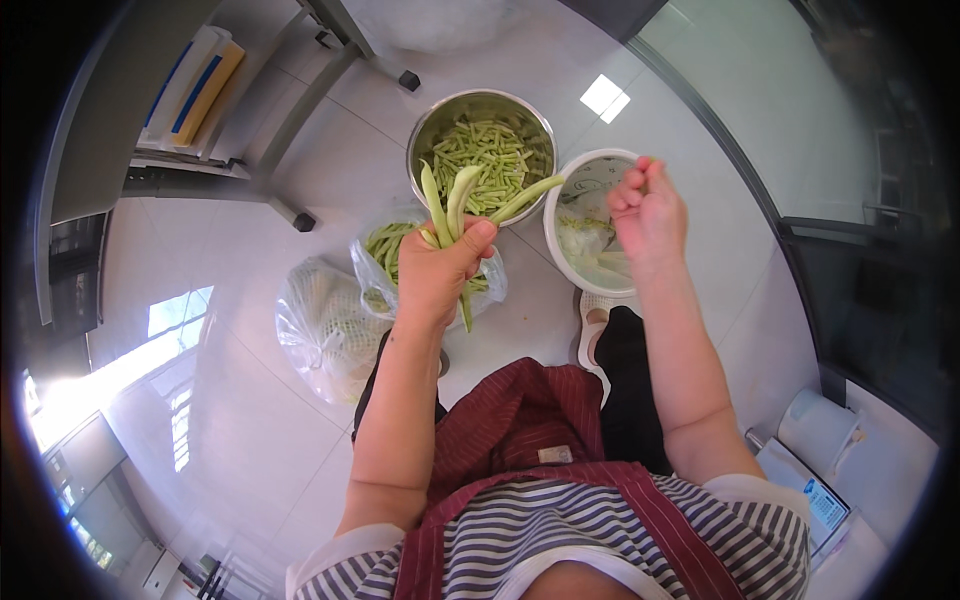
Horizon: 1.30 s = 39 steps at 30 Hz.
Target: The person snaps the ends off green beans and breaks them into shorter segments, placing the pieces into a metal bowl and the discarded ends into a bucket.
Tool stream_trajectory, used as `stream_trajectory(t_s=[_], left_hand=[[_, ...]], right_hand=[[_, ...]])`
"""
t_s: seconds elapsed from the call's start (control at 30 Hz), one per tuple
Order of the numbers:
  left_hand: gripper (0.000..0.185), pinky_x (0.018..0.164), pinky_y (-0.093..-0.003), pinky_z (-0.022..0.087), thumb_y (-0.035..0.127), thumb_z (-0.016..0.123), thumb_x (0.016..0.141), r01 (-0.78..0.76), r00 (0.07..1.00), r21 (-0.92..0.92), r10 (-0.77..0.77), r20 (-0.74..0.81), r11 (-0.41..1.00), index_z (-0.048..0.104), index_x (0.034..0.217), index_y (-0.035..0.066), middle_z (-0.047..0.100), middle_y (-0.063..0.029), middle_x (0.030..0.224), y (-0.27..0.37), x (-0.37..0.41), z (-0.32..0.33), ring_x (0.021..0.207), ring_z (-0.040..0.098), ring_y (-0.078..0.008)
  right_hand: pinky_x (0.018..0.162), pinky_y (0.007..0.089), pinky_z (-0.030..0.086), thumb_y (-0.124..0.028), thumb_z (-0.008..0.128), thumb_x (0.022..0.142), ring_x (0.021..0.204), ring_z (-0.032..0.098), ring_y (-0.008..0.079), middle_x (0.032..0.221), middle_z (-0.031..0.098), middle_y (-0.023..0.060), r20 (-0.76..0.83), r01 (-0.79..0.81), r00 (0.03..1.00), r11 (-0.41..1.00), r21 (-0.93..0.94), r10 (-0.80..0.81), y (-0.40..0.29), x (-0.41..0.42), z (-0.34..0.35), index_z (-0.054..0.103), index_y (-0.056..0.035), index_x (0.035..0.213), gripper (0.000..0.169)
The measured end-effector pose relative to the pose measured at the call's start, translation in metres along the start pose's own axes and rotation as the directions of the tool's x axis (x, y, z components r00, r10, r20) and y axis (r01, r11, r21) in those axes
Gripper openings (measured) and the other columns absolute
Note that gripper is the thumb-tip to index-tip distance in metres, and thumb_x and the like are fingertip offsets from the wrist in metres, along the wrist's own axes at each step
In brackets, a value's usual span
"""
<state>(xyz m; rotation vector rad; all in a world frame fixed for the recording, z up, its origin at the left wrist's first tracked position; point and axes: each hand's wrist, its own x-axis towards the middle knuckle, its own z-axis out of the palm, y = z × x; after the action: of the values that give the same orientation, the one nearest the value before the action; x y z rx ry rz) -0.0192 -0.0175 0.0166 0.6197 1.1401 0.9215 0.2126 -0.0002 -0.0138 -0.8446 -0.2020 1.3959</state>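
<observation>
My left hand [442, 262] grips several long green beans [456, 199] that fan out above the thumb, one pointing right. The lower end of a bean hangs below the fist. Behind them, a stainless steel pot [415, 154] holds many short cut bean pieces [480, 154]. My right hand [651, 206] is raised over the right rim of a white bin [553, 247], thumb and fingertips pinched on what looks like a tiny green bit of bean. Beneath my left hand, a clear plastic bag [365, 281] of whole beans stands open, partly hidden.
A knotted clear bag [322, 330] with netted produce sits left of the beans. Bean scraps and plastic [585, 236] lie in the bin. A grey metal table frame [307, 112] stands at upper left, a glass panel [742, 112] at right. A paper roll [817, 431] is at lower right.
</observation>
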Motion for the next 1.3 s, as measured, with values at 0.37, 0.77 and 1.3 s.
stream_trajectory(t_s=[0.37, 0.77, 1.3], left_hand=[[0.016, 0.048, -0.019, 0.033, 0.014, 0.069, 0.077, 0.015, 0.999, 0.11, -0.021, 0.049, 0.994, 0.063, 0.086, 0.002, 0.057, -0.0003, 0.066, -0.007, -0.001, -0.006, 0.053, 0.044, -0.0045], [0.024, 0.049, -0.0205, 0.037, 0.022, 0.064, 0.083, 0.187, 0.98, -0.211, -0.196, -0.021, 0.959, 0.06, 0.096, 0.003, 0.061, -0.0054, 0.075, -0.032, 0.0, 0.013, 0.055, 0.05, -0.0097], [0.029, 0.053, -0.0187, 0.038, 0.019, 0.06, 0.086, 0.042, 0.998, 0.146, -0.048, 0.036, 0.988, 0.059, 0.109, 0.002, 0.063, -0.0017, 0.082, -0.025, -0.001, 0.014, 0.057, 0.049, -0.0058]], right_hand=[[0.063, 0.0325, 0.044, -0.01, 0.059, 0.078, 0.072, 0.057, 0.0275, 0.081, 0.056, 0.0087, 0.834, 0.838, 0.542, -0.146, -0.525, 0.11, 0.018, -0.031, 0.047, 0.055, -0.0051, 0.092, 0.015], [0.065, 0.029, 0.041, -0.023, 0.047, 0.091, 0.075, 0.055, 0.0172, 0.081, 0.057, 0.0057, -0.123, -0.3, 0.953, 0.919, -0.254, 0.277, 0.032, -0.024, 0.045, 0.05, -0.0088, 0.098, 0.016], [0.078, 0.0315, 0.042, -0.027, 0.045, 0.091, 0.091, 0.053, 0.0179, 0.101, 0.057, 0.0109, -0.092, -0.467, 0.883, 0.88, -0.086, 0.459, 0.044, -0.016, 0.046, 0.046, -0.0007, 0.113, 0.034]])
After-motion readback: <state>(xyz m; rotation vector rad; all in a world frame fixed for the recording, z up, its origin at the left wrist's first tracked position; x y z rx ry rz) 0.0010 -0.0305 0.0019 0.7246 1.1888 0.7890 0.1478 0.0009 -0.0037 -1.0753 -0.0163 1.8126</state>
